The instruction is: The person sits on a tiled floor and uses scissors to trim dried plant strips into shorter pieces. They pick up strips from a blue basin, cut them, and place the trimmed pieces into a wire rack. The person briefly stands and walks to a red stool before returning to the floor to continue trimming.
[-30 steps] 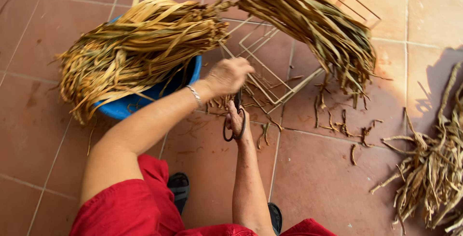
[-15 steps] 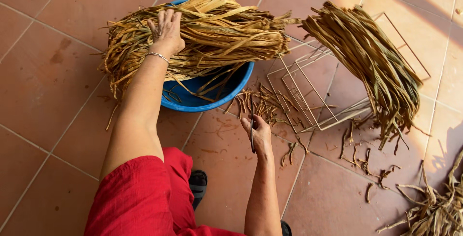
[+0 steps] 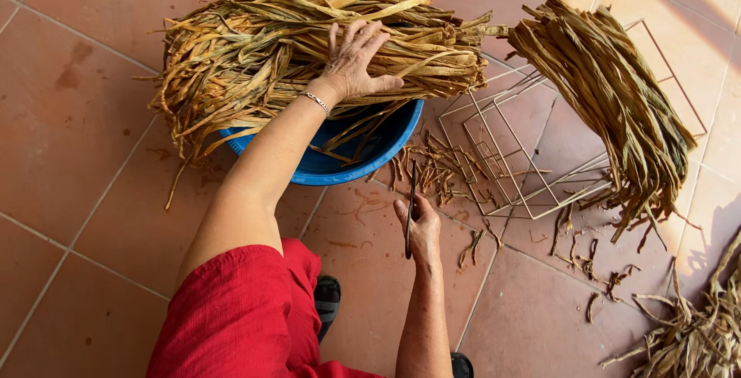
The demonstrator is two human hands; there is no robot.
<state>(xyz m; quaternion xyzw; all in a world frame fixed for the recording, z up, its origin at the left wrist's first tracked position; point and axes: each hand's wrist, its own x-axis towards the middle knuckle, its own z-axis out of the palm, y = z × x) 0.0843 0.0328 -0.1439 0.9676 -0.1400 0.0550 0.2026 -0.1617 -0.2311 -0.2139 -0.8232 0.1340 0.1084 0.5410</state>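
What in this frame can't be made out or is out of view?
- Blue basin: inside mostly hidden by the dried-leaf bundle lying across it, under the left hand.
- Scissors: handles covered by the right hand.
- Scrap pile: cut off by the frame's right and bottom edges.
- Wire rack: far side hidden under the second bundle.

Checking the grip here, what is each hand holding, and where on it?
Right hand holds scissors by the handles; left hand presses flat on the dried leaves.

Around the basin on the floor

A bundle of leaves lies across the basin; the wire rack stands right of it, scissors in front, scraps between.
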